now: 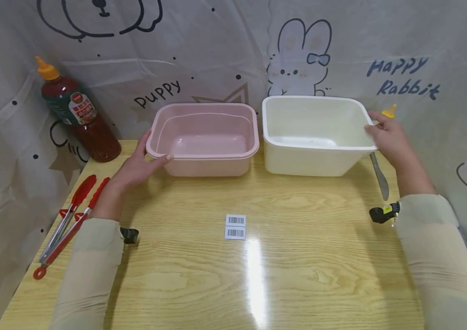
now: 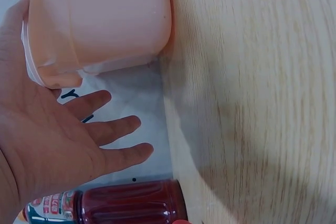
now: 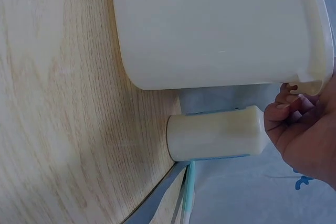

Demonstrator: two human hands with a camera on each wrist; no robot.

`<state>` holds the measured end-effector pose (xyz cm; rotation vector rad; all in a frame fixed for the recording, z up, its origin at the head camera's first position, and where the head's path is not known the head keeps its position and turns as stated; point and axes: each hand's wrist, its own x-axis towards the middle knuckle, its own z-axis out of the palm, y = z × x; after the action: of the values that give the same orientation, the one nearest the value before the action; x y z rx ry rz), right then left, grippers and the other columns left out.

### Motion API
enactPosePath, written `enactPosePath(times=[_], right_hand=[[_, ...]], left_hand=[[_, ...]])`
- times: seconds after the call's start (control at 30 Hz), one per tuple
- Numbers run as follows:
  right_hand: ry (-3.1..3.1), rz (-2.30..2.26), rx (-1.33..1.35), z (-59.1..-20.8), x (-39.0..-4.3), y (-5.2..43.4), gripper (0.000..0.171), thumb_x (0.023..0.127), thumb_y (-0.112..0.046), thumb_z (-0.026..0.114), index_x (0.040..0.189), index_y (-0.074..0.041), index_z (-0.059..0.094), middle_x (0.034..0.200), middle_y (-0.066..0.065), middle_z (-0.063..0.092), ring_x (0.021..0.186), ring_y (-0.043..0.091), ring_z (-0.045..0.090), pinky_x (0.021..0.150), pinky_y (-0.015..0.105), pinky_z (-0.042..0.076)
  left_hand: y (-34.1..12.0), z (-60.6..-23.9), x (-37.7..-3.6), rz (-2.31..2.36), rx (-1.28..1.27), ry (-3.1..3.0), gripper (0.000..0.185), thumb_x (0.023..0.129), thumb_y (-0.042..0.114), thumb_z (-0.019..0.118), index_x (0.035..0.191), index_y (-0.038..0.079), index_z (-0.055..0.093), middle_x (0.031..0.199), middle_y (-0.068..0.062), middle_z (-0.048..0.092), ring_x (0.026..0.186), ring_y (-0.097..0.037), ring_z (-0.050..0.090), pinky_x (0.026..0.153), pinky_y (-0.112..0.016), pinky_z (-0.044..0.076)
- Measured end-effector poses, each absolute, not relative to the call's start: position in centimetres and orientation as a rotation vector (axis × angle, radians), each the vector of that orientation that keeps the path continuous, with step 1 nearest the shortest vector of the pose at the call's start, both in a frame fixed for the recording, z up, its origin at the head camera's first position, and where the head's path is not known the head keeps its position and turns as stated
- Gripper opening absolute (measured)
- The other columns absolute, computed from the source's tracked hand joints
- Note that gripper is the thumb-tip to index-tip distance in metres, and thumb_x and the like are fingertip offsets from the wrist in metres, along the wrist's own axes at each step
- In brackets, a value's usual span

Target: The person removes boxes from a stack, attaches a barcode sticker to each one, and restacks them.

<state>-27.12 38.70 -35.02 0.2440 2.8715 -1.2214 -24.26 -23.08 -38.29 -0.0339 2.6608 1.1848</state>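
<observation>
A pink plastic tub [image 1: 206, 166] and a white plastic tub [image 1: 308, 160] stand side by side at the back of the wooden table [image 1: 299, 266], both with nothing in them. My left hand [image 1: 138, 165] is at the pink tub's left front corner, fingers straight and spread, the thumb along its rim. The left wrist view shows the open palm [image 2: 58, 145] beside the pink tub [image 2: 100, 19]. My right hand [image 1: 388, 137] grips the white tub's right rim. In the right wrist view its fingertips [image 3: 286, 103] curl under the rim of the white tub [image 3: 210, 24].
A dark sauce bottle [image 1: 78, 119] stands at the back left, with red tongs [image 1: 70, 215] along the left edge. A pale bottle [image 3: 215, 140] and a grey utensil [image 1: 379, 176] sit behind and right of the white tub. Two barcode stickers [image 1: 235, 226] lie mid-table. A printed curtain surrounds the table.
</observation>
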Motion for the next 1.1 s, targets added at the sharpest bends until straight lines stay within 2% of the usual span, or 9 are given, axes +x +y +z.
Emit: enactPosePath(times=[0.27, 0.6, 0.73, 0.9, 1.1], right_hand=[[2.895, -1.239, 0.278, -34.94, -27.23, 38.59, 0.065, 0.107, -0.044, 0.042, 0.16, -0.01, 0.028, 0.118, 0.019, 0.056, 0.072, 0.0, 0.057, 0.063, 0.016, 0.049], [2.893, -1.264, 0.309, -34.92, -27.32, 38.6, 0.064, 0.106, -0.043, 0.043, 0.159, -0.009, 0.031, 0.104, 0.006, 0.057, 0.068, -0.001, 0.057, 0.061, 0.016, 0.05], [2.905, -1.249, 0.31, -34.87, -27.28, 38.47, 0.064, 0.106, -0.043, 0.043, 0.159, -0.009, 0.032, 0.105, 0.008, 0.058, 0.068, -0.001, 0.057, 0.061, 0.017, 0.049], [2.92, -1.212, 0.318, -34.9, -27.17, 38.55, 0.065, 0.106, -0.044, 0.044, 0.159, -0.009, 0.031, 0.114, 0.02, 0.057, 0.07, 0.0, 0.056, 0.061, 0.018, 0.048], [2.896, -1.176, 0.334, -34.74, -27.23, 38.87, 0.07, 0.104, -0.052, 0.042, 0.16, -0.012, 0.029, 0.122, 0.021, 0.054, 0.078, 0.007, 0.056, 0.065, 0.022, 0.05]], left_hand=[[-23.05, -38.26, -24.24, 1.166, -0.034, 2.665, 0.109, 0.083, 0.076, 0.062, 0.157, 0.05, -0.015, 0.173, -0.008, 0.005, 0.153, -0.051, 0.016, 0.113, -0.079, 0.018], [-22.97, -38.28, -24.35, 1.15, -0.015, 2.679, 0.109, 0.084, 0.077, 0.06, 0.158, 0.047, -0.015, 0.172, -0.012, 0.008, 0.151, -0.053, 0.02, 0.114, -0.077, 0.019], [-22.98, -38.33, -24.37, 1.143, -0.024, 2.677, 0.109, 0.083, 0.078, 0.059, 0.157, 0.048, -0.016, 0.172, -0.012, 0.007, 0.151, -0.053, 0.02, 0.114, -0.078, 0.019], [-22.94, -38.37, -24.32, 1.143, -0.029, 2.672, 0.11, 0.083, 0.079, 0.059, 0.157, 0.049, -0.017, 0.172, -0.011, 0.006, 0.151, -0.053, 0.019, 0.114, -0.078, 0.019], [-22.92, -38.27, -24.28, 1.157, -0.018, 2.676, 0.11, 0.083, 0.077, 0.06, 0.157, 0.048, -0.015, 0.172, -0.011, 0.007, 0.152, -0.051, 0.018, 0.113, -0.078, 0.018]])
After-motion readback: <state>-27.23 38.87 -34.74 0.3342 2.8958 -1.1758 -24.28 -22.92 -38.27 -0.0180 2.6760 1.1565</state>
